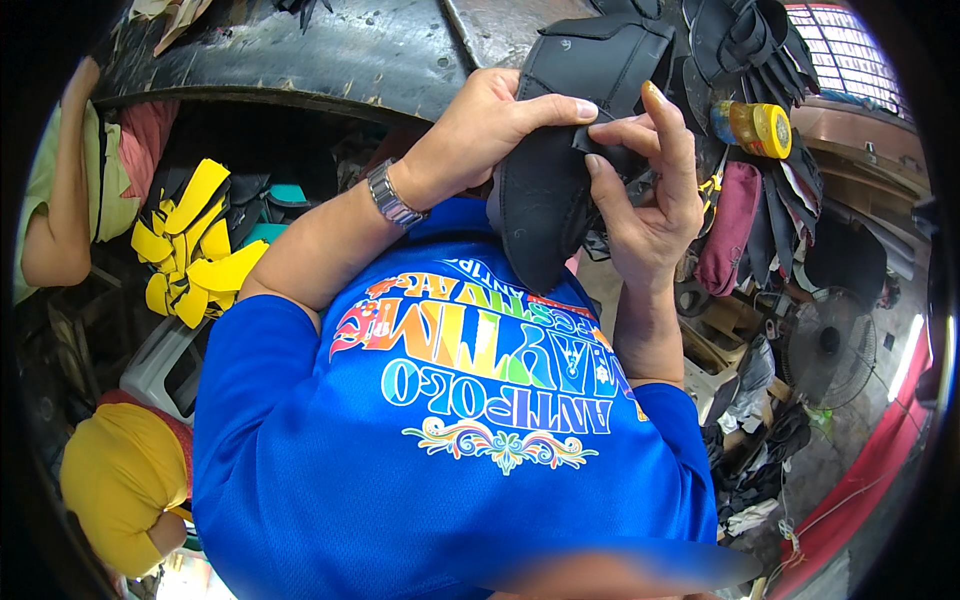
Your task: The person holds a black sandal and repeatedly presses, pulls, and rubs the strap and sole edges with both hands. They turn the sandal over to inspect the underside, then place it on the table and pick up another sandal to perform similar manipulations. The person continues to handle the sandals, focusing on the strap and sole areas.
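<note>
A black stitched shoe upper [542, 205] hangs at the table's edge in front of my chest. My left hand [492, 125], a metal watch on its wrist, grips the upper edge with the thumb on top; its other fingers are hidden behind. From the other side my right hand [655, 185] pinches a small folded flap of the same edge between thumb and a finger. One right finger sticks up, with a yellowish stain at its tip. Just beyond both hands, another black stitched piece [598, 65] lies on the dark worn table [330, 50].
Stacked black cut pieces [755, 40] and a yellow-lidded jar [760, 130] stand at the right, near a maroon cloth bundle [728, 230]. Yellow cut pieces [200, 240] pile up at left. Two people [65, 230] [125, 480] are nearby. A fan [830, 340] stands at far right.
</note>
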`<action>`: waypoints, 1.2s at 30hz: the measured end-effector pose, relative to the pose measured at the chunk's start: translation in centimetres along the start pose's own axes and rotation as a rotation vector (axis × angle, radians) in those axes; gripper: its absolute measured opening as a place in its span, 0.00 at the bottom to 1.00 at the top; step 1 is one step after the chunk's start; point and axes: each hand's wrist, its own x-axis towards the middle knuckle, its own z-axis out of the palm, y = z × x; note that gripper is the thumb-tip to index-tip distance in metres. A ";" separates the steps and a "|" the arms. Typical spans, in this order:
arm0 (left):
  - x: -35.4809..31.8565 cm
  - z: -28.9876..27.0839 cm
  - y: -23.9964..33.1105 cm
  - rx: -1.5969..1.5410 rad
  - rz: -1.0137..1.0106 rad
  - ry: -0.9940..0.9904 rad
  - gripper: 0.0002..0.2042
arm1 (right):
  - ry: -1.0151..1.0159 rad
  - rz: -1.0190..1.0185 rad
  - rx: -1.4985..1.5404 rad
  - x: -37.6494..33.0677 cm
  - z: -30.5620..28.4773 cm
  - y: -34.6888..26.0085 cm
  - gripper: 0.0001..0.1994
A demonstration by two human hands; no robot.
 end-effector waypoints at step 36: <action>-0.4 -3.0 -0.7 0.036 -0.229 -0.008 0.21 | 0.139 0.309 0.487 -0.5 -1.1 1.1 0.38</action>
